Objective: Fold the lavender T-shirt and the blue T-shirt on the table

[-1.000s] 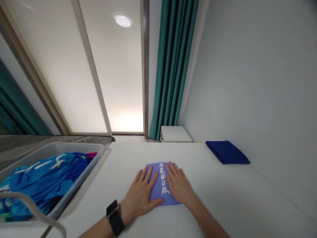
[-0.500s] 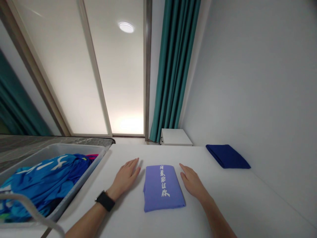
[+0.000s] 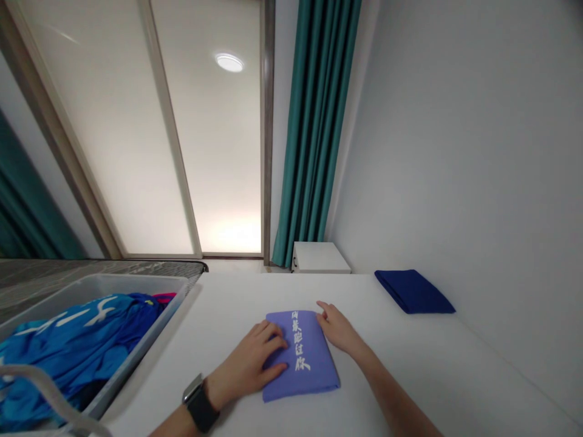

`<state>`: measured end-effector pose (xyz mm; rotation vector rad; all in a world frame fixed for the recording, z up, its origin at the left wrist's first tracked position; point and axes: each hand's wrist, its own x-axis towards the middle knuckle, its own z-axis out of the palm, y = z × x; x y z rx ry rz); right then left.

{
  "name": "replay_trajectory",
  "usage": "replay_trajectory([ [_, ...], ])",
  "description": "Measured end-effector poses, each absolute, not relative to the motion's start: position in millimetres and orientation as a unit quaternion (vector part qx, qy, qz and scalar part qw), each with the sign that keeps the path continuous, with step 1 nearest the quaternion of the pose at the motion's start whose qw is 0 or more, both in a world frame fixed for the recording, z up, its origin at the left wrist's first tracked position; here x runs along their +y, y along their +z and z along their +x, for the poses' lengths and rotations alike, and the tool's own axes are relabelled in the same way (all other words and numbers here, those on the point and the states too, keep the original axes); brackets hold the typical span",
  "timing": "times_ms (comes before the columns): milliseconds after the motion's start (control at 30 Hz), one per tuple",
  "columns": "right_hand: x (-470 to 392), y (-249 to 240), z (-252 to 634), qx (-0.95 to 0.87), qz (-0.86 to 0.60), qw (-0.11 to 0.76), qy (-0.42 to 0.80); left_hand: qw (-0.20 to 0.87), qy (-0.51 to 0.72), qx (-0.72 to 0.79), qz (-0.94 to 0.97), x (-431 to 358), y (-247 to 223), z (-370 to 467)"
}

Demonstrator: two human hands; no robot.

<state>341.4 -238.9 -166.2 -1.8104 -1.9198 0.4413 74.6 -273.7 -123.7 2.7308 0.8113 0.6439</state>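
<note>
A folded purple cloth (image 3: 314, 358) with white characters lies flat on the white table (image 3: 228, 294). My left hand (image 3: 255, 358), with a black watch on its wrist, rests on the cloth's left side, its fingers apart and slightly bent. At the cloth's top right corner is my right hand (image 3: 336, 325); its index finger points out past the far edge and the other fingers curl at the corner. Whether they pinch the fabric is too small to tell.
A grey-white bin (image 3: 175, 303) of blue clothes (image 3: 77, 340) stands at the left. A folded navy cloth (image 3: 414, 292) lies at the right by the wall. A white cabinet (image 3: 321, 257) and teal curtain (image 3: 314, 133) are beyond the table. A pale curved tube (image 3: 50, 391) crosses the lower left.
My left hand has moved right onto the purple cloth from the table beside it. My right hand has moved left to the cloth's corner, its fingers more curled. The view has tilted up slightly.
</note>
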Motion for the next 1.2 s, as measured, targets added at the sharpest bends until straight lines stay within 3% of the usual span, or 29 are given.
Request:
replay_trajectory([
  [333, -199.7, -135.6, 337.6, -0.718, -0.644, 0.097, 0.245, 0.108, 0.193, 0.293, 0.93, -262.7, -125.5, 64.7],
  [867, -195.9, -134.1, 328.4, -0.702, -0.639, 0.104, 0.298, 0.112, 0.158, 0.3, 0.934, -263.0, -123.6, 64.4],
  [1200, -183.9, -117.7, 323.0, -0.727, -0.593, 0.01, 0.347, 0.121, 0.154, 0.292, 0.936, -265.7, -120.2, 64.3],
])
